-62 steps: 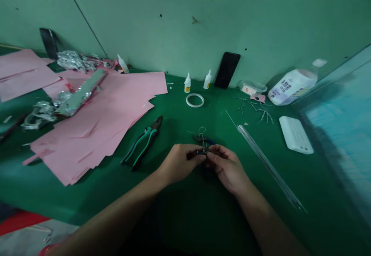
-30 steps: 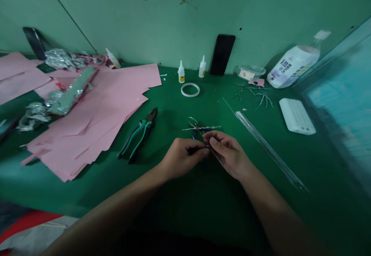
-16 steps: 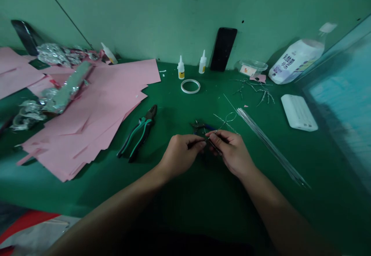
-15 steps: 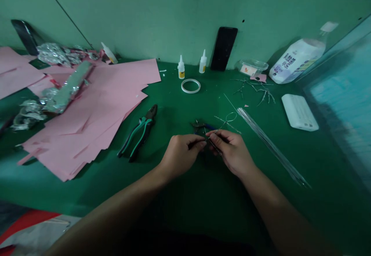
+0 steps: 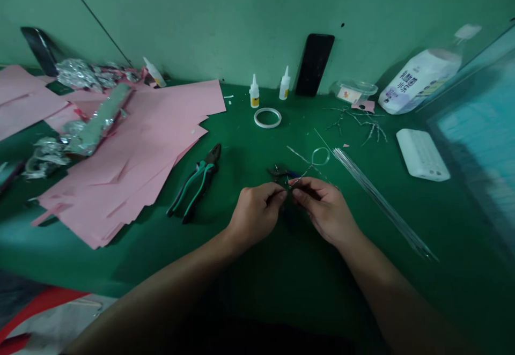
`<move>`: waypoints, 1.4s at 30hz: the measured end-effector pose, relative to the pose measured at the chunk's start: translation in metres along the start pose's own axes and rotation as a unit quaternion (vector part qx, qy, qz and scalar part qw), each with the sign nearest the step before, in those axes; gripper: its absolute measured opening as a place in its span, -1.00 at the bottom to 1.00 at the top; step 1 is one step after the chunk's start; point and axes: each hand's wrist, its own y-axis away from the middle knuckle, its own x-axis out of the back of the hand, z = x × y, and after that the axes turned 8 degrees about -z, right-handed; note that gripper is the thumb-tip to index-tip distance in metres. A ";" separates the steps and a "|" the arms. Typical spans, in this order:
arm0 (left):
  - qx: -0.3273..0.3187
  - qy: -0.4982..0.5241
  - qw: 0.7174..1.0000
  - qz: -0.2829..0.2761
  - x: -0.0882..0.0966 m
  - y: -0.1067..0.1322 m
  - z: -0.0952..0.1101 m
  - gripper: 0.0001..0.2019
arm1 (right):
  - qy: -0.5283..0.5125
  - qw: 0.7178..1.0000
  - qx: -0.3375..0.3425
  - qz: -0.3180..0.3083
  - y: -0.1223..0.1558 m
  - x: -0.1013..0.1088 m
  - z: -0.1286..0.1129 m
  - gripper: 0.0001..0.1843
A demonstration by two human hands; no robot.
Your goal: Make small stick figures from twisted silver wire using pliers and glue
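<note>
My left hand (image 5: 260, 208) and my right hand (image 5: 323, 205) meet at the middle of the green tabletop, thumbs and forefingers pinched close together. Between them they hold a twisted wire piece (image 5: 309, 168), whose loop and thin branches stick up past my right fingers. Its lower end is hidden by the fingertips. Just behind the hands lie small dark-blue-handled pliers (image 5: 278, 171), partly covered. To the left of my left hand rest larger pliers (image 5: 197, 183) with green and black handles. A bundle of straight silvery wires (image 5: 380, 199) lies to the right of my right hand.
Pink paper sheets (image 5: 140, 135) spread over the left side, with crumpled foil (image 5: 76, 73) on them. At the back are glue bottles (image 5: 254, 92), a tape ring (image 5: 267, 118), a phone (image 5: 315, 64) and a large bottle (image 5: 420, 81). A white block (image 5: 422, 154) sits right, near branched wires (image 5: 376, 130).
The wire piece has turned in my fingers, and its loop and branches stand differently. Both hands stay pinched together. The whole view has shifted slightly.
</note>
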 end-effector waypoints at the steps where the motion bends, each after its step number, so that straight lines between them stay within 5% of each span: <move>1: 0.012 0.011 1.000 -0.004 0.000 -0.001 0.000 -0.80 | 0.004 1.000 0.002 0.000 0.000 0.000 0.001 -0.80; 6: 0.101 0.147 0.981 -0.073 0.001 -0.005 0.000 -0.79 | 0.007 1.000 0.000 0.000 0.000 0.001 0.007 -0.84; 12: 0.152 0.377 0.907 -0.111 -0.001 -0.006 -0.004 -0.80 | -0.032 0.999 0.022 -0.004 0.000 0.000 0.009 -0.85; 15: 0.159 0.414 0.890 -0.108 -0.001 -0.006 -0.004 -0.78 | 0.006 0.999 0.034 -0.011 0.001 0.000 0.003 -0.82; 20: 0.111 0.297 0.943 -0.100 0.001 -0.007 -0.002 -0.81 | 0.109 0.993 0.038 0.000 0.002 -0.001 -0.007 -0.85; 23: 0.062 0.210 0.970 -0.109 0.001 -0.006 -0.001 -0.82 | 0.078 0.997 0.016 -0.002 0.002 0.000 -0.008 -0.84; 32: 0.031 0.077 0.994 -0.064 -0.001 -0.002 0.002 -0.85 | -0.092 0.995 -0.046 -0.001 0.000 -0.003 -0.007 -0.81; 42: -0.008 0.096 0.995 -0.004 -0.004 -0.002 0.003 -0.84 | -0.107 0.994 -0.031 0.010 0.001 -0.007 -0.010 -0.80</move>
